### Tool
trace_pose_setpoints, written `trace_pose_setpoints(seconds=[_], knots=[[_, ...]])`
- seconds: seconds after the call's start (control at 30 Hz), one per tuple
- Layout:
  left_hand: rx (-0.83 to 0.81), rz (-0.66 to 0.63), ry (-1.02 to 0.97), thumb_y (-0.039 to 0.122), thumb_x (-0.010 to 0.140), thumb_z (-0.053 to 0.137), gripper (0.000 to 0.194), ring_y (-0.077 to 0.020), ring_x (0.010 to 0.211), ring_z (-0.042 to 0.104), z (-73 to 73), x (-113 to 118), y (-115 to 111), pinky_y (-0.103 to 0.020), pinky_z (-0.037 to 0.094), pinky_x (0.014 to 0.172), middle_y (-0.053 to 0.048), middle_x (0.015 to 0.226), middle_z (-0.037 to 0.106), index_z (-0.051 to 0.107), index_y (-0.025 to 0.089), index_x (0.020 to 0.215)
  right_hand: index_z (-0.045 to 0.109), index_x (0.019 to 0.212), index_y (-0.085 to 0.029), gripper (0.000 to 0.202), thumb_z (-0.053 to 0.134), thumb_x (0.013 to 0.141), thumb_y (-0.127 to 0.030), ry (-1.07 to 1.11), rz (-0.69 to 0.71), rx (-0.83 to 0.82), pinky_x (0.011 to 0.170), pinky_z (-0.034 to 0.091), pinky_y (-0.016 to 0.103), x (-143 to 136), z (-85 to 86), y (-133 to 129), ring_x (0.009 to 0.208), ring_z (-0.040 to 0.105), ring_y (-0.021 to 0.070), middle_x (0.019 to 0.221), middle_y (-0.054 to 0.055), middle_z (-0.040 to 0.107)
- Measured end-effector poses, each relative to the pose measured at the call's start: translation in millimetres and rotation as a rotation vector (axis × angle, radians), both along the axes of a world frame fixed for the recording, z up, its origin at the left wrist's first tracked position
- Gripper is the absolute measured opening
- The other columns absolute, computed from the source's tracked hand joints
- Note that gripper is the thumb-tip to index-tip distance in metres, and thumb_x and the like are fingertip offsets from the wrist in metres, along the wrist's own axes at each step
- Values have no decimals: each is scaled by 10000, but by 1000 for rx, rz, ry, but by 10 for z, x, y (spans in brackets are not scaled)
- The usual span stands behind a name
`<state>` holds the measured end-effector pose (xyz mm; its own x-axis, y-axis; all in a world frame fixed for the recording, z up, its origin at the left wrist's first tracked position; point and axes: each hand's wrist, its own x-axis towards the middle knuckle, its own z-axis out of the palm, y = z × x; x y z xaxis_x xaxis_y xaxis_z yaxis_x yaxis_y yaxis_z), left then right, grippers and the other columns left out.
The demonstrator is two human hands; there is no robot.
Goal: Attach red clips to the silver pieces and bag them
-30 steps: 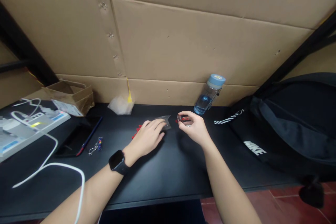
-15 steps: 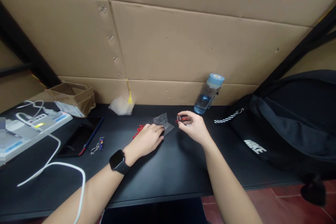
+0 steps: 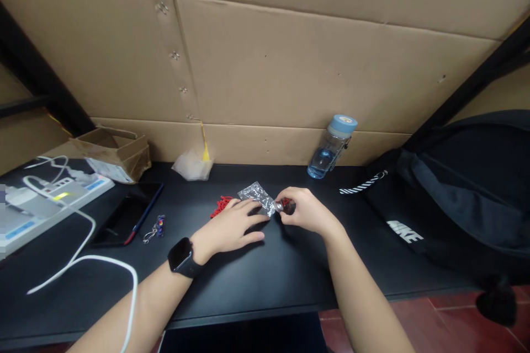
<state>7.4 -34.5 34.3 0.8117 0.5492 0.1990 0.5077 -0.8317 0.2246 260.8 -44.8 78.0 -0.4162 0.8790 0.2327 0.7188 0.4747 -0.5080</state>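
My left hand (image 3: 232,225) lies spread with its fingers out, fingertips resting on the near edge of a small clear plastic bag (image 3: 255,192). Beyond that hand, and partly hidden by it, is a heap of red cord-like pieces (image 3: 221,205). My right hand (image 3: 305,210) is pinched on a small clear object with red in it (image 3: 285,205), mostly covered by the fingers; its exact kind I cannot make out. The pinching fingers are at the right end of the bag.
At the left lie a power strip (image 3: 93,186), white cable (image 3: 103,258), phone (image 3: 128,215) and keychain (image 3: 155,229). An open cardboard box (image 3: 124,154) and white pouch (image 3: 192,165) stand behind. A water bottle (image 3: 329,149) and black backpack (image 3: 467,193) are at the right.
My right hand has come left and down to the bag's right end with the clear and red object. My left fingers have spread, and the bag now lies flatter.
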Motion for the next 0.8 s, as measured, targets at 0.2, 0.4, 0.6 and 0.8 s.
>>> trace_pose_setpoints(seconds=[0.2, 0.4, 0.6, 0.8], knots=[[-22, 29, 24, 571, 1007, 430, 456, -334, 1414, 430, -54, -36, 12, -518, 354, 1091, -91, 1568, 432, 558, 409, 1414, 771, 896, -200, 227, 722, 676, -172, -153, -10, -36, 727, 462, 248, -103, -79, 6, 767, 667, 173, 871, 39, 748], [-29, 42, 24, 600, 991, 439, 478, -357, 1431, 401, -69, -42, -3, -546, 355, 1112, -99, 1588, 400, 562, 414, 1414, 762, 821, -192, 118, 714, 714, -182, -176, -53, -12, 695, 457, 271, -166, -235, 53, 734, 680, 199, 806, 61, 752], [-14, 59, -5, 616, 966, 480, 484, -399, 1443, 349, -112, -59, -24, -608, 349, 1107, -72, 1592, 397, 564, 436, 1407, 754, 770, -191, 65, 729, 721, -157, -93, -23, 47, 750, 493, 277, -223, -264, 69, 794, 676, 191, 944, 76, 725], [-8, 53, 2, 619, 947, 517, 509, -406, 1433, 343, -119, -60, -18, -616, 350, 1102, -70, 1592, 387, 551, 435, 1420, 775, 871, -194, 103, 745, 787, -244, -127, -63, 10, 698, 479, 281, -243, -259, 91, 735, 677, 196, 818, 58, 740]])
